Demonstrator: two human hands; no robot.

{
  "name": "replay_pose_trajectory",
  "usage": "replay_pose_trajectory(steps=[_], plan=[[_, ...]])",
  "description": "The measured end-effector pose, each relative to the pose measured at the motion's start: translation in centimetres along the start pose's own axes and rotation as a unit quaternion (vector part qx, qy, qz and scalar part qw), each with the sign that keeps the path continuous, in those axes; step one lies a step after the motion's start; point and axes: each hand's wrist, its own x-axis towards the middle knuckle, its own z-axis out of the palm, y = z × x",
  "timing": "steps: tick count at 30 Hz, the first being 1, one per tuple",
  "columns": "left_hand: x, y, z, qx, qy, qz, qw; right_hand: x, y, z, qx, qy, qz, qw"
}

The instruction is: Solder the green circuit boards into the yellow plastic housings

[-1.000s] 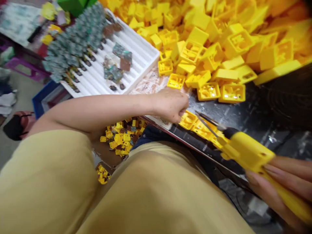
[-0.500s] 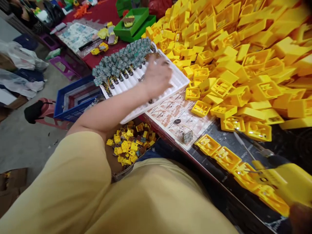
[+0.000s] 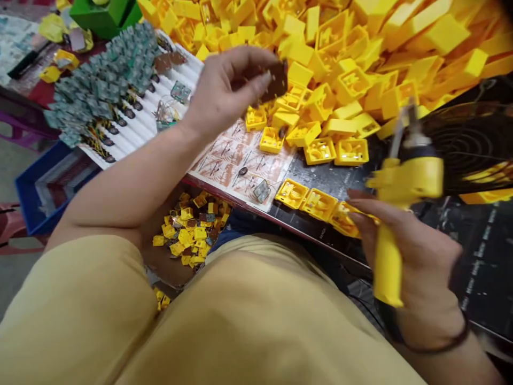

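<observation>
My left hand (image 3: pixel 228 88) is closed, its thumb and fingers pinching a brown circuit board (image 3: pixel 276 83) above the near edge of the yellow pile. In my right hand (image 3: pixel 417 256) is a yellow soldering gun (image 3: pixel 388 251), held by its handle with the metal tip pointing up and away. Below it, small yellow plastic housings (image 3: pixel 319 203) stand in a row along the table edge; my right fingers partly hide the last one visible. Left of the row lies a small circuit board (image 3: pixel 262 191), wired to a round black part (image 3: pixel 243 171).
A large heap of yellow housings (image 3: pixel 352 80) covers the back of the table. At left, a white ridged tray (image 3: pixel 140 125) carries many wired green boards (image 3: pixel 108 75). Below the table edge sits a box of yellow pieces (image 3: pixel 188 230). A black fan grille (image 3: pixel 460 133) is at right.
My left hand has moved off the white tray toward the yellow heap, now with a brown board. My right hand has come into view, raising the soldering gun upright. The view has shifted right.
</observation>
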Motion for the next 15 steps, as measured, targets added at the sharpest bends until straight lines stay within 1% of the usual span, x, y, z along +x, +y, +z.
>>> replay_pose_trajectory(steps=[1, 3, 5, 6, 7, 8, 9, 10, 12, 13, 15], plan=[[-0.7, -0.2, 1.3, -0.02, -0.025, 0.002, 0.999, 0.3, 0.0, 0.7, 0.002, -0.005, -0.018, 1.0], [-2.7, -0.6, 3.2, -0.002, -0.075, 0.018, 0.997, 0.8, -0.1, 1.9, 0.007, -0.017, -0.046, 0.999], [-4.8, -0.6, 3.8, 0.074, -0.167, 0.045, 0.982, 1.2, -0.3, 2.5, 0.011, -0.022, -0.062, 0.998], [-5.7, -0.5, 3.8, 0.123, -0.214, 0.058, 0.967, 1.3, -0.4, 2.7, 0.015, -0.024, -0.068, 0.997], [-6.4, -0.3, 3.6, 0.168, -0.245, 0.069, 0.952, 1.3, -0.5, 2.7, 0.018, -0.025, -0.073, 0.997], [-6.8, 0.0, 3.4, 0.207, -0.255, 0.071, 0.942, 1.3, -0.5, 2.7, 0.021, -0.024, -0.075, 0.997], [-6.9, 0.4, 3.2, 0.238, -0.245, 0.063, 0.938, 1.3, -0.6, 2.6, 0.023, -0.02, -0.076, 0.997], [-6.7, 0.7, 3.1, 0.263, -0.223, 0.047, 0.937, 1.3, -0.6, 2.5, 0.024, -0.016, -0.075, 0.997], [-5.8, 1.2, 3.3, 0.304, -0.185, 0.01, 0.935, 1.3, -0.5, 2.1, 0.028, -0.003, -0.069, 0.997], [-5.2, 1.3, 3.6, 0.326, -0.179, -0.003, 0.928, 1.2, -0.4, 1.9, 0.029, 0.005, -0.065, 0.997], [-3.9, 1.3, 4.6, 0.369, -0.192, -0.022, 0.909, 1.0, -0.2, 1.4, 0.027, 0.022, -0.056, 0.998]])
